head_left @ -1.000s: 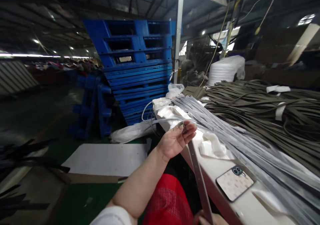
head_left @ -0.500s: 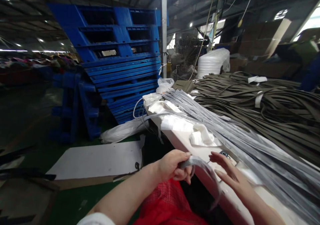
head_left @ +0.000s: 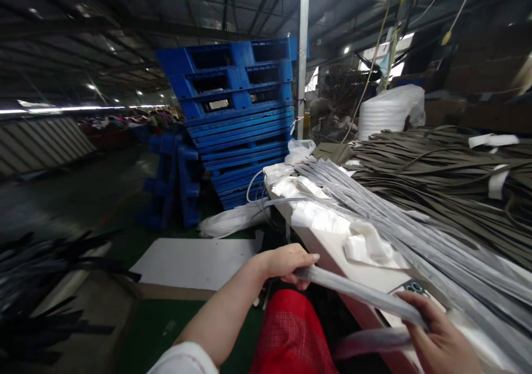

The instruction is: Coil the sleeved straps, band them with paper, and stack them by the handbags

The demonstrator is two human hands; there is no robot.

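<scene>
A flat grey strip (head_left: 357, 290) stretches between my two hands in front of the table's near edge. Pinched in my left hand (head_left: 286, 263) is its left end, above my red-clothed lap. My right hand (head_left: 436, 329) is closed around the strip further right, and a loop of it hangs below, blurred. Just behind my right hand lies a phone (head_left: 415, 288) with its camera lenses up. A long bundle of grey strips (head_left: 399, 213) runs along the table, and a curled white band (head_left: 369, 244) lies beside it on the pale tabletop (head_left: 328, 246).
Dark olive strips (head_left: 415, 169) cover the table's far right side. Blue pallets (head_left: 245, 124) are stacked beyond the table, by a metal pole (head_left: 302, 58). On the left floor are a white board (head_left: 195, 263) and black strips (head_left: 50, 307).
My right hand, earlier open beside the strip, now grips it and has moved right. The strip has gone from a drooping curve to a stretched line. The view has turned left.
</scene>
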